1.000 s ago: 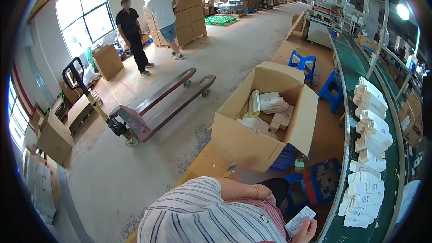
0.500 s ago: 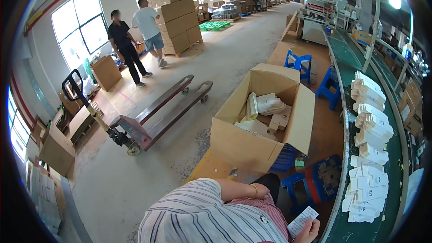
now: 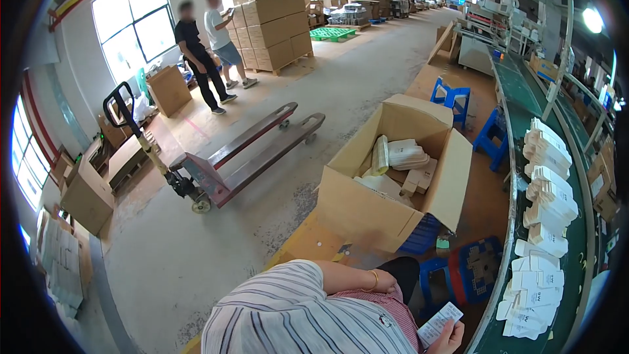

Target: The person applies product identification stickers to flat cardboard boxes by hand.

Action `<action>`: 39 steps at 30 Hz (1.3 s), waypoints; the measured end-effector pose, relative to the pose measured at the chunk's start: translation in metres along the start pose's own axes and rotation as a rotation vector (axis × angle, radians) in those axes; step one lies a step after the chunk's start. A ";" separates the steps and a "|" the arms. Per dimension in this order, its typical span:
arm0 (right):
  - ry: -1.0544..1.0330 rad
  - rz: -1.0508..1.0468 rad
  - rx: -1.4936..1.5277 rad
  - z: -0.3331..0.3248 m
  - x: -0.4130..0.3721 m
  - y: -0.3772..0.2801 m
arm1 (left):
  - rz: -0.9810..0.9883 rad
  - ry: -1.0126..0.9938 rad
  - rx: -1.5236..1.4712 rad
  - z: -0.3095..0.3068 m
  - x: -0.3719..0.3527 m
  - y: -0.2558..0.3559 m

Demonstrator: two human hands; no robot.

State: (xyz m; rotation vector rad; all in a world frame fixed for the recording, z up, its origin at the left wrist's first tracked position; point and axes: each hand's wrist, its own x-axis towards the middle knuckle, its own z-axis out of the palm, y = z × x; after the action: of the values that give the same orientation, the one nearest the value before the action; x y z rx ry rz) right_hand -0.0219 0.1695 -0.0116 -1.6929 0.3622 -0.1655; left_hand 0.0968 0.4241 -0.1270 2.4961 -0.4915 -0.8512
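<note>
My right hand (image 3: 448, 339) is closed on a white card (image 3: 439, 325) covered in small printed text, low in the view beside the conveyor. My left hand (image 3: 386, 282), with a gold bracelet at the wrist, rests against my lap; its fingers are mostly hidden. Nearest to my right hand on the green conveyor belt (image 3: 485, 341) lie flattened white cartons (image 3: 531, 301) with print. Farther along the belt are overlapping stacks of folded white cartons (image 3: 550, 196). A large open cardboard box (image 3: 367, 213) stands in front of me, holding bundles of white cartons (image 3: 406, 155).
Blue plastic stools (image 3: 451, 99) stand between box and conveyor. A pallet jack (image 3: 213, 187) is on the floor to the left. Two people (image 3: 202, 59) stand near stacked cardboard boxes (image 3: 272, 26). A green pallet (image 3: 333, 34) lies behind them.
The view has turned slightly left, so the surroundings appear shifted right. The person in white now faces more sideways with a phone-like object raised. My hands stay in place, the card still held.
</note>
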 end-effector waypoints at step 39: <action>-0.011 -0.003 -0.135 0.017 0.004 -0.028 | 0.225 -0.160 -0.046 0.011 0.014 -0.010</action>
State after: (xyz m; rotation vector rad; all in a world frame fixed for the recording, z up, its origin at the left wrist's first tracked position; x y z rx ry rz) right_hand -0.0088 0.1875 0.0130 -1.8265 0.3693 -0.1358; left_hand 0.1017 0.4230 -0.1466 2.2878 -0.7805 -0.9633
